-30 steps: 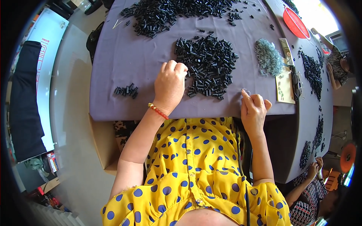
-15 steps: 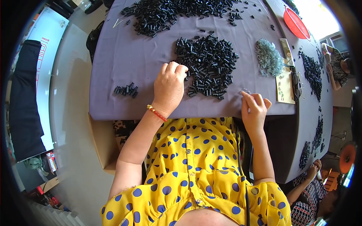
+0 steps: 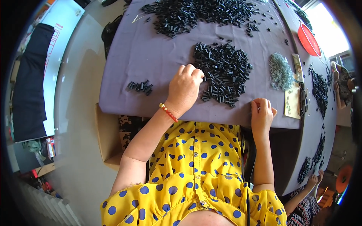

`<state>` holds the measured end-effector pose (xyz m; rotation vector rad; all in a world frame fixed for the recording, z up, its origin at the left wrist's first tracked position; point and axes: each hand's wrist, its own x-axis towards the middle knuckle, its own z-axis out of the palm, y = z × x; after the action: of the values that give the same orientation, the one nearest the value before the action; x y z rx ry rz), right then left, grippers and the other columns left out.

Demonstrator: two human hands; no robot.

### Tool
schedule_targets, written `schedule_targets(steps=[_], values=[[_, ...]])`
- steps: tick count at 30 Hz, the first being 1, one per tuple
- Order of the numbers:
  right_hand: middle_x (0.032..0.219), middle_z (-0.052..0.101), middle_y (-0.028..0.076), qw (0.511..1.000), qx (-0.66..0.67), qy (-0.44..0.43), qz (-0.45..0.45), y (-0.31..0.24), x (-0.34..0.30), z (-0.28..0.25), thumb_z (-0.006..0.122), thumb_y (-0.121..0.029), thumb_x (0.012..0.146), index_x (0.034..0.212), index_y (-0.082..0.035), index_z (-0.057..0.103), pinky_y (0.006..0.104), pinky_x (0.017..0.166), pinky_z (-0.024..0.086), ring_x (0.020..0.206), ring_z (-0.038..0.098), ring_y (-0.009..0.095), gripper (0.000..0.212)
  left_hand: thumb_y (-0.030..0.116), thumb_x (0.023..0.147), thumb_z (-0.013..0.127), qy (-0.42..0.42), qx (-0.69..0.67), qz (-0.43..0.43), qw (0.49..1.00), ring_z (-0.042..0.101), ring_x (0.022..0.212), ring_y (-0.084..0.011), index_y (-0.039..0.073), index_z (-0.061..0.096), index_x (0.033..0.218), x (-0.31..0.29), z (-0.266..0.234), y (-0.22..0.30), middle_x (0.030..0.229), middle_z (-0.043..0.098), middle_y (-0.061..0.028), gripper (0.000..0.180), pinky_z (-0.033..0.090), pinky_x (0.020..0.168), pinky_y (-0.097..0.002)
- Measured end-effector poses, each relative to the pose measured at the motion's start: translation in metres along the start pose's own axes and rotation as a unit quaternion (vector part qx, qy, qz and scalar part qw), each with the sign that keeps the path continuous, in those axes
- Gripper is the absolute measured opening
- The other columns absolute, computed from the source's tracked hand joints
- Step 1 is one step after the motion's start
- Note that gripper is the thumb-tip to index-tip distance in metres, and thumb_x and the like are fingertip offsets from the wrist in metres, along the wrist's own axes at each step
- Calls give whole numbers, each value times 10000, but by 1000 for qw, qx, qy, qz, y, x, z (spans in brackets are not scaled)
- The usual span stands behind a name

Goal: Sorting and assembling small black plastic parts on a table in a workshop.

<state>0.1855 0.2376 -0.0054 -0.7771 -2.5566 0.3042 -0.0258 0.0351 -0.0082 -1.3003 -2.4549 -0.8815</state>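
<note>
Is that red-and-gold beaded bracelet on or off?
On: the beaded bracelet wraps across the wrist of the left hand, its beads visible against the skin. Its underside is hidden.

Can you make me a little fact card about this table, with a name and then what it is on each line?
Left hand: fingers curled at the left edge of the middle black pile; anything held is hidden
Wrist: red and gold bead bracelet
Right hand: fingers bent, near the table's front edge; can't tell if it holds anything
Other black piles: small one at left, big one farther away
Pale grey-blue pile: right of the middle pile
Tablecloth: greyish purple
</note>
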Motion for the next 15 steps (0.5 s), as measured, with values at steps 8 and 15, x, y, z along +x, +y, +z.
schedule_targets(steps=[8, 15], values=[[834, 654, 63, 1000, 0, -26, -1, -5, -1, -1, 689, -127, 927, 938, -76, 590, 404, 837, 398, 842, 646, 269, 111, 128, 887, 688, -29, 39, -13, 999, 604, 955, -280, 104, 637, 890, 4, 2, 0, 946, 596, -67, 57, 524, 836, -394], [835, 647, 75, 1000, 15, -22, -15, -4, -4, 1, 696, -127, 930, 932, -68, 582, 410, 834, 394, 856, 637, 280, 129, 40, 851, 583, -7, 35, 15, 999, 596, 942, -275, 61, 596, 868, 4, -3, 2, 942, 593, -98, 29, 531, 830, -375]])
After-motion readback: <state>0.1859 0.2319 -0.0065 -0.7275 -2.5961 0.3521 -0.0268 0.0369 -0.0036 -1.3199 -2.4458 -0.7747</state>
